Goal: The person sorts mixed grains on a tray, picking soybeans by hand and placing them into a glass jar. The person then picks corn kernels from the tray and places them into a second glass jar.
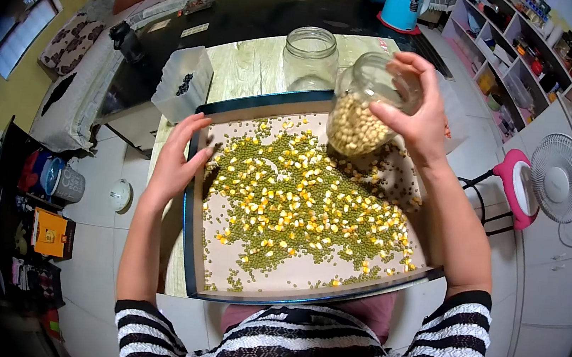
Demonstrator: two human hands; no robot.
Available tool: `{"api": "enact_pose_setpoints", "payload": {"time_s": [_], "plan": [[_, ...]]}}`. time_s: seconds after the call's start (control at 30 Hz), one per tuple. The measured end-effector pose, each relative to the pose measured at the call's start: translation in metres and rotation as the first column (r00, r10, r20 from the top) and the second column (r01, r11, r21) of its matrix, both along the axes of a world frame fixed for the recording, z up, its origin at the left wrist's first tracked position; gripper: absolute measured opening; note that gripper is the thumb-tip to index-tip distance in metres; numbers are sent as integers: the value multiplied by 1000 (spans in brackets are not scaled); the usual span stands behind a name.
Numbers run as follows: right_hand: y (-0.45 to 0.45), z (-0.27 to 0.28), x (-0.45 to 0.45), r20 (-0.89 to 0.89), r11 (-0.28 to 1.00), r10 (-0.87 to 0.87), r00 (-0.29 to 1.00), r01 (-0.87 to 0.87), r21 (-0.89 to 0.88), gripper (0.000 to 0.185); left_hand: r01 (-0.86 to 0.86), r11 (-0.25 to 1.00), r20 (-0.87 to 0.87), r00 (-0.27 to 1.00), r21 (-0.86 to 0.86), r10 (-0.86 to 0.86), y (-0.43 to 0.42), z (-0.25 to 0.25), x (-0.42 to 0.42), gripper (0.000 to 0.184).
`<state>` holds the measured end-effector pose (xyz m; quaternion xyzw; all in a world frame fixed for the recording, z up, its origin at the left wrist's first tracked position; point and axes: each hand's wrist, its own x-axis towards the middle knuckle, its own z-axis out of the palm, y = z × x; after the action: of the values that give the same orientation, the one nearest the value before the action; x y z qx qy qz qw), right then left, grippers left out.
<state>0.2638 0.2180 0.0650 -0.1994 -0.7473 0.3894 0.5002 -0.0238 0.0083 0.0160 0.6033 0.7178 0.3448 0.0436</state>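
Observation:
My right hand (415, 112) is closed round a clear glass jar (360, 113), tilted slightly over the back right of a shallow box (236, 294). Pale, round dried beans (356, 126) lie in the jar's lower part. Green mung beans (269, 255) and yellow-white corn kernels (296, 212) are scattered together across the box's floor. At the box's left wall, my left hand (175, 161) has its fingers and thumb hooked over the rim. The jar and my right forearm hide part of the box's right side.
A second, open glass jar (310, 60) stands behind the box on the light table (239, 66). Left of it is a translucent container (185, 84) with some dark beans. A black table (271, 12) bears a blue kettle (403, 6). A pink fan (513, 188) stands right.

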Motion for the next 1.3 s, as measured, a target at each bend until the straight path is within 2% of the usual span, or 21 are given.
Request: {"api": "enact_pose_setpoints", "payload": {"time_s": [0.07,0.1,0.2,0.23,0.3,0.4,0.57,0.67,0.83,0.9,0.97,1.1,1.2,1.23,1.3], "plan": [[2,6,6,-45,998,-32,998,34,44,73,2,992,-269,963,-127,-36,4,13,9,47],[2,8,9,-59,996,-43,997,48,73,72,2,992,-266,963,-128,-36,10,15,14,47],[5,10,13,-56,987,-64,996,72,141,71,259,915,-205,921,-309,-330,33,21,30,56],[4,11,14,-61,987,-64,996,72,142,71,274,868,-121,929,-414,-351,41,23,39,61],[1,14,16,-73,989,-46,996,55,136,71,318,836,-157,892,-448,-424,58,5,46,66],[2,14,16,-127,990,-29,991,46,136,71,334,816,-219,852,-472,-475,79,-20,58,75],[7,16,19,-156,991,-24,988,45,127,70,377,760,-272,773,-530,-573,76,-31,73,83],[11,14,18,-190,987,-39,981,68,145,70,533,666,-201,683,-522,-703,70,-24,98,84],[12,16,21,-208,986,-59,976,90,143,70,757,461,-230,399,-464,-887,67,-26,161,81],[12,16,22,-225,985,-50,973,85,149,70,852,341,-178,292,-397,-940,68,-27,185,70],[12,16,23,-232,984,-50,972,87,153,70,894,288,-299,187,-343,-936,71,-33,208,63],[11,16,22,-249,991,-18,968,51,125,71,930,235,-288,152,-282,-946,87,-45,240,57],[13,15,22,-232,982,-30,972,72,174,71,895,335,-236,272,-293,-933,99,-42,243,58],[14,15,22,-231,982,-31,972,72,172,71,896,335,-234,272,-293,-933,102,-38,238,58],[15,14,23,-228,976,-51,972,97,193,70,812,438,-180,399,-385,-899,105,-31,220,63]]}}
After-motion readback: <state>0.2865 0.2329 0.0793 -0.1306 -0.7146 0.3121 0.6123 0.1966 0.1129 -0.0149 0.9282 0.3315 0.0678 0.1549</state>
